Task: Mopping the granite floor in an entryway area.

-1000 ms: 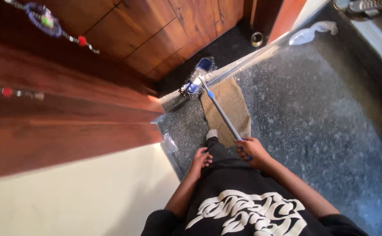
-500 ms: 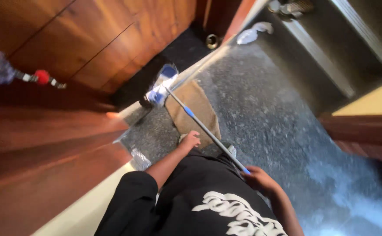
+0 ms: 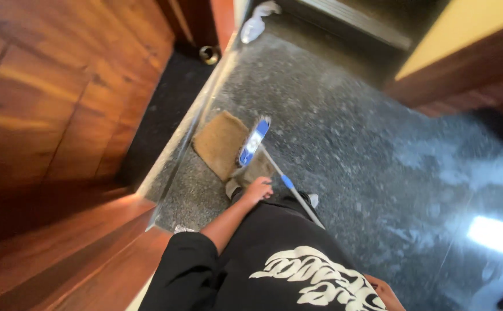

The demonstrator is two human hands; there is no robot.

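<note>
I look down at my black printed top and dark trousers. A broom with a blue and white head (image 3: pixel 253 141) rests over the edge of a brown doormat (image 3: pixel 217 141) on the speckled dark floor. Its grey handle with a blue collar (image 3: pixel 293 193) runs back toward me and passes behind my clothing. My left hand (image 3: pixel 259 189) lies on my thigh, fingers loose, holding nothing, close to the handle. Only part of my right hand (image 3: pixel 385 292) shows at the bottom edge, in line with the handle and seemingly gripping its hidden end.
A wooden door and panels (image 3: pixel 61 86) fill the left side. A metal threshold strip (image 3: pixel 202 112) runs beside the mat. A small round metal object (image 3: pixel 208 55) and a crumpled white cloth (image 3: pixel 257 23) lie at the top. A wooden skirting (image 3: pixel 458 75) stands at the right.
The broom head has been drawn back from the threshold by the door onto the mat's near edge. My view has swung right and my right hand has dropped to the bottom edge.
</note>
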